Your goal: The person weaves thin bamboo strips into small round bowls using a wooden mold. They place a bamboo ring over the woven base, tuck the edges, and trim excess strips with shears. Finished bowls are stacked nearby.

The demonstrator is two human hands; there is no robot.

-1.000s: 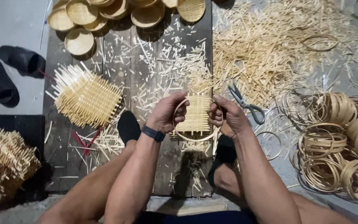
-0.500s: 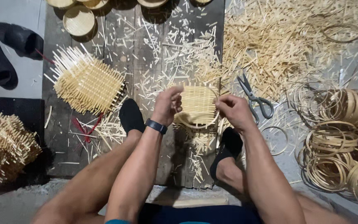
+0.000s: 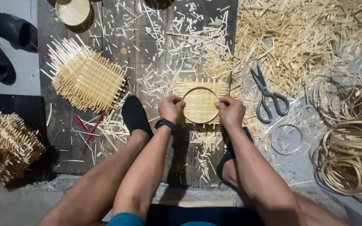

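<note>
At frame centre, both hands — left hand (image 3: 171,109), right hand (image 3: 230,111) — pinch a bamboo ring (image 3: 200,105) against a small woven mat (image 3: 200,99), apparently pressing it flat. Scissors (image 3: 267,97) lie right — a stack of woven mats (image 3: 84,77) upper left.

Dark wooden planks (image 3: 147,62) carry bamboo offcuts (image 3: 181,50) and a stack of woven mats (image 3: 84,77)

Pale matt woven bamboo mat (image 3: 200,104) under a smooth bamboo ring (image 3: 199,89), rough weathered wooden boards (image 3: 147,54), dull grey metal scissors (image 3: 267,95), dry splintery bamboo offcuts (image 3: 298,37), matt black rubbery sandals (image 3: 3,44)
</note>
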